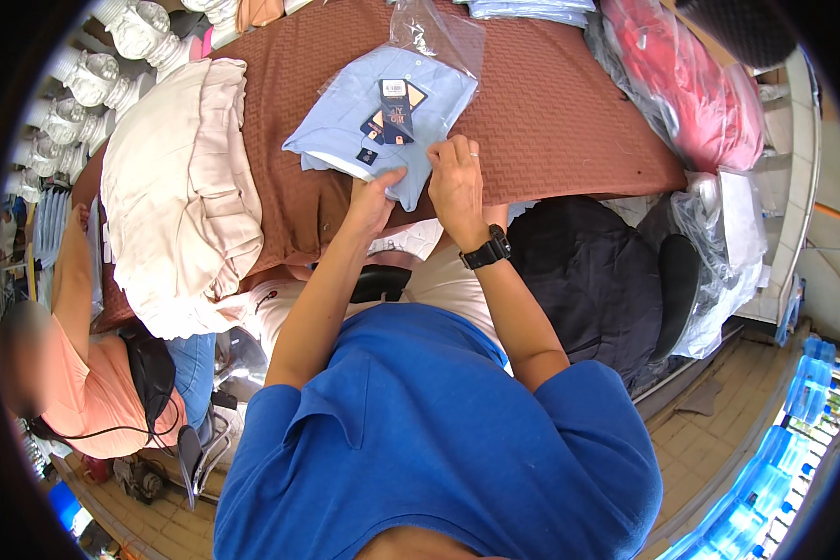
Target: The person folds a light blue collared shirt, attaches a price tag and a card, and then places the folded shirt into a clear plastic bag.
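Observation:
A folded light blue shirt lies on the brown-covered table in front of me, with dark hang tags on its front. Clear plastic wrapping surrounds its far end and right side. My left hand grips the shirt's near edge, thumb on top and the other fingers largely hidden beneath. Beside the shirt's near right corner, my right hand is closed with bent fingers in a pinch; what is between them cannot be made out. A black watch is on my right wrist.
A pile of cream garments covers the table's left side. Bagged red garments lie at the far right, above a dark bundle. Another person sits at left. White mannequin-like forms stand behind.

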{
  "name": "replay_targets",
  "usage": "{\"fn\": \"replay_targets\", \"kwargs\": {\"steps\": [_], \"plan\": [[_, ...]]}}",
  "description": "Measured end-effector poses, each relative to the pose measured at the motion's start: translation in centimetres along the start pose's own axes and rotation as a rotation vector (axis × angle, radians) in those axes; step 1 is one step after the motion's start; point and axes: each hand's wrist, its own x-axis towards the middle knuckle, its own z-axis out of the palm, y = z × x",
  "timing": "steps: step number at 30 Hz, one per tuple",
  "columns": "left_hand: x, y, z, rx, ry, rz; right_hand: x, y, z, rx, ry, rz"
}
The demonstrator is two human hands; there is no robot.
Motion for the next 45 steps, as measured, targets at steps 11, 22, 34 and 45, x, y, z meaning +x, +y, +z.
{"fn": "replay_targets", "kwargs": {"steps": [11,22,34,45], "plan": [[1.0,-1.6,1.9,0.075,0.031,0.015,1.3,-0.6,-2.6,-0.023,-0.244,-0.002],[0.0,-0.5,1.5,0.034,0.060,0.134,8.6,-3.0,3.3,0.144,-0.348,-0.217],[1.6,-2.3,-0.9,0.143,0.080,0.217,12.6,0.0,8.7,0.164,-0.494,-0.219],[0.3,-0.4,0.5,0.164,0.143,0.301,17.5,1.2,6.8,0.210,-0.610,-0.190]]}}
